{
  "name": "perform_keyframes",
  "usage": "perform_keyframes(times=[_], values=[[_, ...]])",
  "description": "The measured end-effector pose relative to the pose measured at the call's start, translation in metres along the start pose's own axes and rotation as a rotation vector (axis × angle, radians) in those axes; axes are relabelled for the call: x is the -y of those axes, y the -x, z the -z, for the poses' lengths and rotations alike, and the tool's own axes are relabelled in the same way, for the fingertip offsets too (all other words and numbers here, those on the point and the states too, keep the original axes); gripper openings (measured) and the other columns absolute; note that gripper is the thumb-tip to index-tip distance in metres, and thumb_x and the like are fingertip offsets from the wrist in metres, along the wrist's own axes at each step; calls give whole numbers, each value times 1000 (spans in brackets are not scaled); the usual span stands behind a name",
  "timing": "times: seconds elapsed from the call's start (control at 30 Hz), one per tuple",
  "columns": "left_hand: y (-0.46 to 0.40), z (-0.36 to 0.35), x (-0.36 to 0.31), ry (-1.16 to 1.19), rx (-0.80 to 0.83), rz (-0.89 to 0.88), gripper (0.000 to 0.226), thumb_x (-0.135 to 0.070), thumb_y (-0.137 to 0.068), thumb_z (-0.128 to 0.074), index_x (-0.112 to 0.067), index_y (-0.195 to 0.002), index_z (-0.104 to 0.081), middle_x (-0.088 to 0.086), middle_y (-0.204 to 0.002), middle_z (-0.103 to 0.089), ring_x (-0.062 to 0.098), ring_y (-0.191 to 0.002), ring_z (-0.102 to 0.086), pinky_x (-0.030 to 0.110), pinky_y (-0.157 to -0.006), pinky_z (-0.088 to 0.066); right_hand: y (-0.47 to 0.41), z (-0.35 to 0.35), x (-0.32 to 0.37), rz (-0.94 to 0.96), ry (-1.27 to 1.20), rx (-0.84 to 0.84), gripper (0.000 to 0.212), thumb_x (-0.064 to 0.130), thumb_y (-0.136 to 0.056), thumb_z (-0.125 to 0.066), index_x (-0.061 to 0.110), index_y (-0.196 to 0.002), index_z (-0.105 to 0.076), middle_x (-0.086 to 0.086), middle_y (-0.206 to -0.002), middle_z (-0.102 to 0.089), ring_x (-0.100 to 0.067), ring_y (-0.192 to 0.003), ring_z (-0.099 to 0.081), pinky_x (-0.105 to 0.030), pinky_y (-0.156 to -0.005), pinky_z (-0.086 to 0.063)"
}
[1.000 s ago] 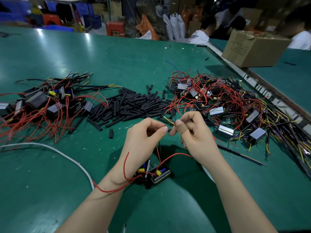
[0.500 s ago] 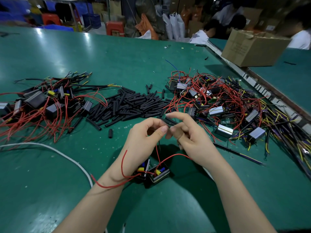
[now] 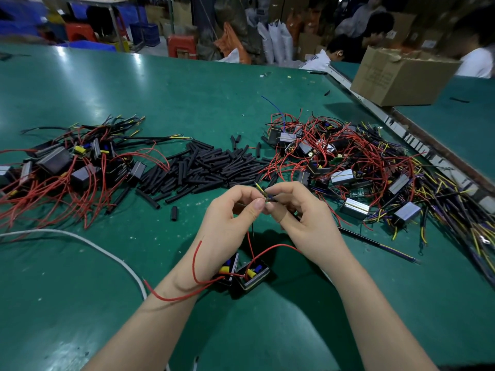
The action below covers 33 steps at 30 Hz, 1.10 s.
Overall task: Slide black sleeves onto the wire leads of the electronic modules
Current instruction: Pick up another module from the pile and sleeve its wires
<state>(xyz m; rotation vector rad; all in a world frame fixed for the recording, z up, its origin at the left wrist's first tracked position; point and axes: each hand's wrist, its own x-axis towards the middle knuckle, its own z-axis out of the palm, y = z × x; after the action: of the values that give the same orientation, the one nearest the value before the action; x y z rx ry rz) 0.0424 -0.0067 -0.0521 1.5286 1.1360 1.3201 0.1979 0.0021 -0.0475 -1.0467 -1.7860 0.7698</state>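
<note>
Yellow wire lead [image 3: 259,187] now pokes up above the fingers, unlike before; left hand [image 3: 232,212] and right hand [image 3: 300,210] both pinch it, two modules [image 3: 242,273] on the bench [image 3: 80,290] just below.

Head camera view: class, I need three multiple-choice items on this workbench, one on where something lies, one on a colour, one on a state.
1. Where does the loose pile of black sleeves lie?
A. between the two tangles of modules
B. inside the cardboard box
C. under the person's forearms

2. What colour is the table?
A. grey
B. green
C. white

3. What are the hands doing?
A. lying flat on the table
B. both pinching wire leads between them
C. lifting the box

Answers: 1 A, the sleeves sit in the middle, with modules on either side. 2 B, the bare surface is green. 3 B, the left hand and right hand meet in a fingertip grip on the thin wire leads.
</note>
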Motion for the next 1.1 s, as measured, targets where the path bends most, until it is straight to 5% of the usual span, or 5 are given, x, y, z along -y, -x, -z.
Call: perform_keyframes(times=[0.1, 0.2, 0.33, 0.63, 1.1], values=[[0, 0, 0, -10, 1, -24, 17, -13, -93, -58, -27, -85, -61, -14, -79, -66, 6, -76, -54, 39, -76, -45, -1, -1, 0, 53, 15, -22, 25, 7, -90, -63, 29, -102, -62, 21, -85, -67, 2, -85, -62, -9, -72, -43], [2, -1, -2, -55, -19, -70, 20, -13, -92, -58, -31, -83, -58, -22, -77, -60, -1, -70, -49, 28, -69, -40, -2, -2, -1, 130, 81, -63, 24, 7, -90, -63, 28, -102, -64, 19, -91, -67, 3, -90, -63, -10, -78, -44], [3, -2, -4, -146, -84, -117, 22, -11, -90, -61, -31, -82, -59, -14, -83, -61, 3, -73, -50, 25, -70, -42, -2, -1, -4, 247, 235, -128, 15, 9, -89, -63, 13, -102, -71, 7, -93, -69, -2, -88, -63, -14, -79, -46], [5, -5, -5, -333, -169, -221, 18, -8, -86, -66, -25, -84, -61, -10, -84, -60, 3, -76, -52, 6, -68, -36, -3, -1, -7, 311, 355, -210, 13, 14, -87, -64, 12, -96, -72, 1, -93, -55, -13, -80, -56, -41, -65, -50], [4, -5, -4, -338, -188, -220, 14, -15, -88, -66, -28, -90, -65, -16, -88, -62, -9, -82, -53, 4, -71, -35, -3, -1, -10, 247, 259, -219, 10, 12, -82, -73, 11, -86, -64, 4, -85, -58, 0, -78, -52, -20, -70, -44]])
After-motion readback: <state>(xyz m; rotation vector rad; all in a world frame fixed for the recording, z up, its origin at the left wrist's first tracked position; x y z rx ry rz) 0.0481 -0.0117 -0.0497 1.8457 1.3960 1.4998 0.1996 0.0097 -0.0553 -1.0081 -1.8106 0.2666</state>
